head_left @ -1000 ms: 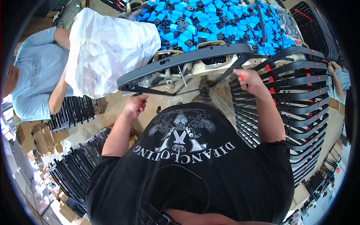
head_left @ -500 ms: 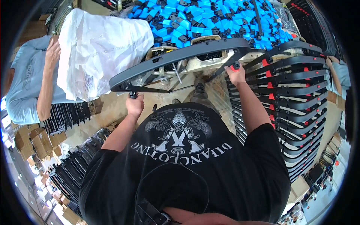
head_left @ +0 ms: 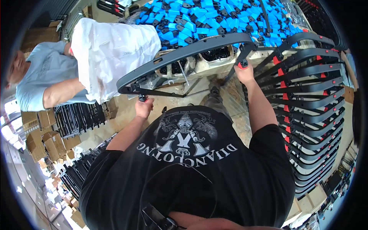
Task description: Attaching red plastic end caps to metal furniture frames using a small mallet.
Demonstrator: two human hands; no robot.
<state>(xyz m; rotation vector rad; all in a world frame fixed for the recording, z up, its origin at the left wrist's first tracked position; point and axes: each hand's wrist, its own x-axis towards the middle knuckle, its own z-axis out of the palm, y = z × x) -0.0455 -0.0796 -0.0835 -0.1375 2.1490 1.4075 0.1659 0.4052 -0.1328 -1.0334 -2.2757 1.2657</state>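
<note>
Along the near edge of the table (head_left: pixel 204 70), a black frame (head_left: pixel 184 50) is extending; the left hand (head_left: pixel 144 107) is clasping a black knob (head_left: pixel 142 97) in curled fingers, the right hand (head_left: pixel 245 73) likewise clasping a red-and-black fitting (head_left: pixel 242 64).

one held frame (head_left: pixel 184 52), one white sack (head_left: pixel 115 48), two co-workers (head_left: pixel 51 73)

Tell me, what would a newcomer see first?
The bright blue pile, top centre, pops out first. Just below is the dark frame in the person's hands. Then come the white bag at upper left and the curved bars down the right.
</note>
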